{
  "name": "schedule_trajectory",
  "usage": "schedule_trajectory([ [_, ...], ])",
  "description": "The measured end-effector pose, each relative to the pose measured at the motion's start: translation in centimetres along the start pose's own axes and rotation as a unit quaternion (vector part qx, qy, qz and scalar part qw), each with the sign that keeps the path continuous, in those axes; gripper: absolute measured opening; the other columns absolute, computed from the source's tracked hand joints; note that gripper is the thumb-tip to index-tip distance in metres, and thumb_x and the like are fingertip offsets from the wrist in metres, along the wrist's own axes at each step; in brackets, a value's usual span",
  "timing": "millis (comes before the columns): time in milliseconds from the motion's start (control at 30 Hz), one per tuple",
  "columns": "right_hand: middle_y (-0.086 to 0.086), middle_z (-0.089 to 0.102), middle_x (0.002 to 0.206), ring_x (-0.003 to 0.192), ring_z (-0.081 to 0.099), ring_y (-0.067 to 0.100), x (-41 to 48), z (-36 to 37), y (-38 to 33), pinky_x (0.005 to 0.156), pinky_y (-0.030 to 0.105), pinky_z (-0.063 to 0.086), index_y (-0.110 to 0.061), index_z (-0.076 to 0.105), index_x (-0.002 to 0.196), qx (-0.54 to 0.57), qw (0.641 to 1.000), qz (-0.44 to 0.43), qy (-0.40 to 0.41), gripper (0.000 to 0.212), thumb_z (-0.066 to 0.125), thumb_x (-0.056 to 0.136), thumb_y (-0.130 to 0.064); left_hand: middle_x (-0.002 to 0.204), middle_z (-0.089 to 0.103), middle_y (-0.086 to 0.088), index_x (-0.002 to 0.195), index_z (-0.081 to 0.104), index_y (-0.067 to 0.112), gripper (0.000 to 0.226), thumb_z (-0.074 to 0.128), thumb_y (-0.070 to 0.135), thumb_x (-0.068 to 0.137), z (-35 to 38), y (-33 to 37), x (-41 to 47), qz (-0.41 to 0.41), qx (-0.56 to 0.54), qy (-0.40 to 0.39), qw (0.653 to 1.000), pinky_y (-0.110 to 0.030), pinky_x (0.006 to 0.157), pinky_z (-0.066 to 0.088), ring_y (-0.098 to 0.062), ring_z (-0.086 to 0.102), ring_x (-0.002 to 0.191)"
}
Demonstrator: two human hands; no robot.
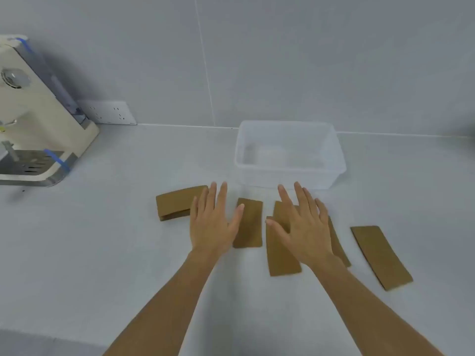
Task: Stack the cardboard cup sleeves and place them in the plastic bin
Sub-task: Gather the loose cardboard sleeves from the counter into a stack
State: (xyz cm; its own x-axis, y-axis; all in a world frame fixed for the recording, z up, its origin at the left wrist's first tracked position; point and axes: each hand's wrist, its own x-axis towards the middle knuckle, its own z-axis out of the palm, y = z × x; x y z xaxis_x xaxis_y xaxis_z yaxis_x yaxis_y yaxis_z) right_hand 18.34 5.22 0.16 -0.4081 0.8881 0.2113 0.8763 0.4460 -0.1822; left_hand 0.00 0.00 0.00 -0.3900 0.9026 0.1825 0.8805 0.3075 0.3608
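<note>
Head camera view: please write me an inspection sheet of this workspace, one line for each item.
Surface: pale grey counter, bare apart from the items below.
Job's things: brown cardboard sleeves lying flat in a loose row, not stacked; clear plastic bin behind them holds no sleeves.
Clutter: cream machine at far left.
Grips: left hand and right hand open, fingers spread over the sleeves.
Cables: nothing seen.
Surroundings: grey tiled wall, white wall socket.

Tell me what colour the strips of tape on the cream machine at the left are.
Blue tape strips, clearest in the head view, on the cream countertop machine.
</note>
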Motion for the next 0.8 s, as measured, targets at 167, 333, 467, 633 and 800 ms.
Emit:
schedule_trajectory([
  [167, 0.015, 0.04, 0.146, 0.131, 0.042, 0.032, -0.9, 1.0, 0.1, 0.104, 0.049, 0.035, -0.026, 0.026, 0.143, -0.006, 1.0, 0.009, 0.002, 0.072, 0.03, 0.083, -0.064, 0.155, 0.026, -0.006, 0.142, 0.03, 0.015, 0.07, 0.025, 0.06, 0.088, 1.5, -0.1, -0.6, -0.024, 0.006, -0.042, 0.999, -0.038, 0.118, 0.008, -0.019, 0.015, 0.144],
  [333, 0.012, 0.036, 0.149, 0.136, 0.034, 0.029, -1.7, 1.9, 0.4, 0.107, 0.045, 0.029, -0.029, 0.021, 0.145, 0.016, 0.999, 0.011, -0.03, 0.072, 0.034, 0.084, -0.064, 0.156, 0.025, -0.005, 0.143, 0.027, 0.015, 0.073, 0.027, 0.062, 0.088, 2.6, -0.2, -1.2, -0.029, 0.009, -0.078, 0.997, -0.038, 0.117, 0.007, -0.02, 0.015, 0.144],
  [467, 0.008, 0.035, 0.149, 0.137, 0.031, 0.024, -2.2, 2.7, 0.6, 0.11, 0.04, 0.024, -0.028, 0.021, 0.144, 0.002, 0.996, 0.015, -0.084, 0.071, 0.027, 0.085, -0.065, 0.156, 0.023, -0.006, 0.143, 0.026, 0.015, 0.076, 0.031, 0.065, 0.085, 3.0, 0.1, -1.6, -0.027, 0.007, -0.096, 0.995, -0.037, 0.117, 0.006, -0.02, 0.014, 0.144],
  [633, 0.009, 0.038, 0.148, 0.136, 0.034, 0.024, -2.4, 2.7, 0.4, 0.109, 0.041, 0.026, -0.022, 0.036, 0.139, -0.025, 0.994, 0.023, -0.101, 0.075, 0.016, 0.083, -0.066, 0.149, 0.035, -0.007, 0.14, 0.028, 0.012, 0.088, 0.047, 0.069, 0.076, 3.0, 0.6, -1.6, -0.055, 0.004, -0.09, 0.994, -0.037, 0.113, 0.019, -0.023, 0.027, 0.138],
  [800, 0.014, 0.056, 0.133, 0.122, 0.052, 0.029, -2.4, 2.2, -0.1, 0.099, 0.045, 0.041, -0.014, 0.053, 0.128, -0.032, 0.996, 0.027, -0.083, 0.068, 0.026, 0.085, -0.059, 0.137, 0.044, -0.012, 0.136, 0.03, 0.007, 0.092, 0.068, 0.057, 0.068, 2.3, 2.3, -0.2, -0.152, -0.03, -0.127, 0.98, -0.038, 0.102, 0.031, -0.029, 0.038, 0.126],
])
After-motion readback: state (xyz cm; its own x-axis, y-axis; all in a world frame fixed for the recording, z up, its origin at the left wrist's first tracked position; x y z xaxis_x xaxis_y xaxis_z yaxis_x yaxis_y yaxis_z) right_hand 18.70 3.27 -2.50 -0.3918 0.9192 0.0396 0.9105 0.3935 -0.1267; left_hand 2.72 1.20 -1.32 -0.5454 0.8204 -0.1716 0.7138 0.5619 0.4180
